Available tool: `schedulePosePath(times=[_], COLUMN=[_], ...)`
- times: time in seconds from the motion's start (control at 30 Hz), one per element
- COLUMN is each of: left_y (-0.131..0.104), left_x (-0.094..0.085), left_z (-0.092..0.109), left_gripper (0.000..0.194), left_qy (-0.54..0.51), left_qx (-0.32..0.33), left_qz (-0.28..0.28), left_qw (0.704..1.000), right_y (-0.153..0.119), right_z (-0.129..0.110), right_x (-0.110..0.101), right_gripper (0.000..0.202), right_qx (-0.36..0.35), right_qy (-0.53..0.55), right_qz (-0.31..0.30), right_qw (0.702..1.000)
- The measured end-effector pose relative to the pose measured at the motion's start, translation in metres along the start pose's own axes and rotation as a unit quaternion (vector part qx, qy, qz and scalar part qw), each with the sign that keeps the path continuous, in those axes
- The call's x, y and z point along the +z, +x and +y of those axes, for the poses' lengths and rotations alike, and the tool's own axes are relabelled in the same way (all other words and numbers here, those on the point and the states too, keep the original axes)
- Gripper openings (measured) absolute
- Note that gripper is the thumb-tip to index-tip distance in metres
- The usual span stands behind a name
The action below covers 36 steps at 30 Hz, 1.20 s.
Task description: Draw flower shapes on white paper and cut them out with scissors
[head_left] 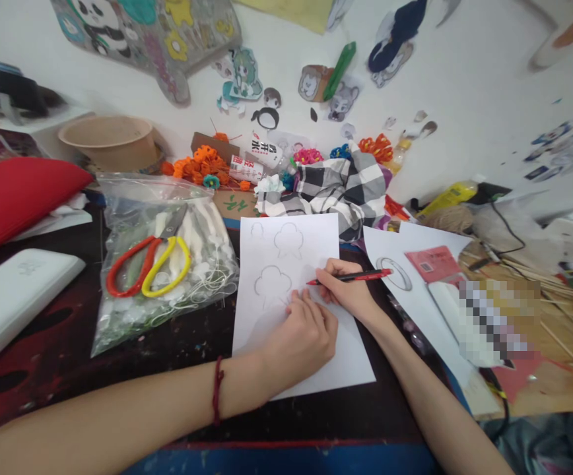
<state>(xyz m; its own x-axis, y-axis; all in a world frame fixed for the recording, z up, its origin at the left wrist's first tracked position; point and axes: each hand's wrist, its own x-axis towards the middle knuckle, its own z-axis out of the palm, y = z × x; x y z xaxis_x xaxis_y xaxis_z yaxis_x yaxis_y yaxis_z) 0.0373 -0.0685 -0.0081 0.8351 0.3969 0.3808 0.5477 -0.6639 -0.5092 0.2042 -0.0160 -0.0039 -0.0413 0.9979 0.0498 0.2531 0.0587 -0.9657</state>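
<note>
Paper (pixel 267 323) on tabletop (pixel 177 340) — white wall (pixel 286 59)

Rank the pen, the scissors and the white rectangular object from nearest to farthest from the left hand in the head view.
1. Pen, in the right hand, beside the left hand.
2. Scissors, to the left, on the plastic bag.
3. White rectangular object, farther left, at the picture's edge.

Craft desk (pixel 168 349), scissors (pixel 154 252), orange flowers (pixel 203 163)
</note>
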Motion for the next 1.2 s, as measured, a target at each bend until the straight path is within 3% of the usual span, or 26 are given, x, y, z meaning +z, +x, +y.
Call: schedulePosePath(times=[0.17,0.4,0.6,1.2], left_y=[0.0015,0.0011,0.0002,0.0016], left_x=[-0.0021,-0.0028,-0.0031,-0.0016], left_z=[-0.0011,-0.0019,-0.0007,-0.0010], left_gripper=[0.031,0.033,0.032,0.032], left_qy=[0.002,0.000,0.002,0.001], left_qx=[0.002,0.008,0.005,0.005], left_qz=[0.007,0.002,0.008,0.010], left_qw=[1.000,1.000,1.000,1.000], right_y=[-0.0001,-0.0003,0.0006,-0.0019], right_z=[0.0030,-0.0007,0.0023,0.0017], right_x=[0.0015,0.0009,0.0033,0.0045], right_gripper=[0.035,0.036,0.035,0.035], right_qx=[-0.008,0.005,0.000,-0.005], right_qy=[0.003,0.000,0.003,0.005], right_qz=[0.034,0.003,0.042,0.067], right_qw=[0.999,1.000,0.999,0.998])
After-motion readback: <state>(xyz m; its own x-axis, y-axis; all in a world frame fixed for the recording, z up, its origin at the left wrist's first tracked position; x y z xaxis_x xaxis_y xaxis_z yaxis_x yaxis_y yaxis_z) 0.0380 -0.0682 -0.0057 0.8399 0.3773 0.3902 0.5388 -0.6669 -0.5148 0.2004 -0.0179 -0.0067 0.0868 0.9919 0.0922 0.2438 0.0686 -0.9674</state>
